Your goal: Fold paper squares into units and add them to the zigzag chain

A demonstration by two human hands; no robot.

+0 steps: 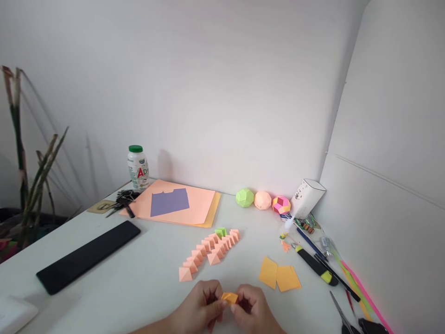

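Orange folded paper [229, 297] is held between the two hands, toward the near edge of the table [132, 273], an edge that lies out of view. The left hand [205, 299] pinches its left end between thumb and curled fingers; the right hand [255, 308] pinches its right end likewise, the two hands just apart. Whether the hands rest on the surface cannot be told.

Beyond the right hand, toward the right edge, lie two yellow-orange squares [288, 278], touching or nearly so. Beyond the left hand, two slanting rows of peach folded units [196, 257] run toward the far edge, with light-green units [220, 232] at the far end of the left row.

Along the far edge sit a green faceted ball [244, 197], a peach one [263, 200] and a multicoloured one [281, 204]; a tilted white container [306, 199] occupies the far right corner. A utility knife [314, 264] and scissors [343, 316] lie near the right edge. Toward the far left corner are peach sheets [201, 202] bearing a purple piece [170, 202], a green-capped bottle [138, 169] and keys [125, 198]. A long black object [88, 256] lies nearer the left edge.
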